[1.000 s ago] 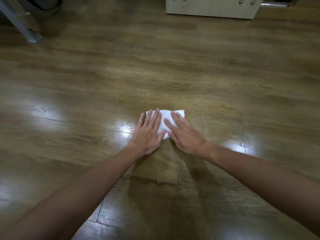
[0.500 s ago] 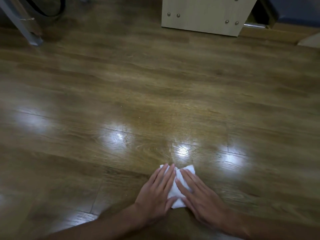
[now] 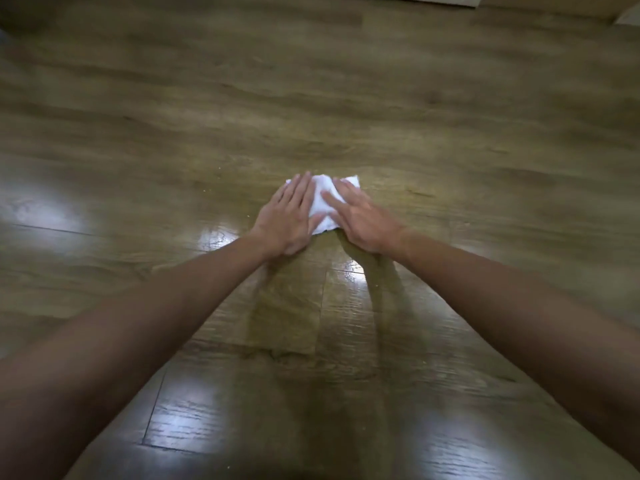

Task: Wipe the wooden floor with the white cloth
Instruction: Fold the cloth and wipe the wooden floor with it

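Note:
A small folded white cloth (image 3: 323,202) lies flat on the glossy brown wooden floor (image 3: 450,133), a little above the middle of the view. My left hand (image 3: 291,220) presses on its left part with straight fingers side by side. My right hand (image 3: 362,220) presses on its right part, fingers straight and spread. Both arms are stretched far forward. Only the cloth's middle strip and far corners show between and beyond the fingers.
Bright light patches reflect off the planks near me and at the left. A few pale crumbs (image 3: 207,191) lie left of the cloth. A pale furniture edge (image 3: 446,1) shows at the top right.
Half a second ago the cloth and both hands were drawn in close to me; now they have slid forward across the floor with arms extended. The view has tilted down, hiding most of the cabinet.

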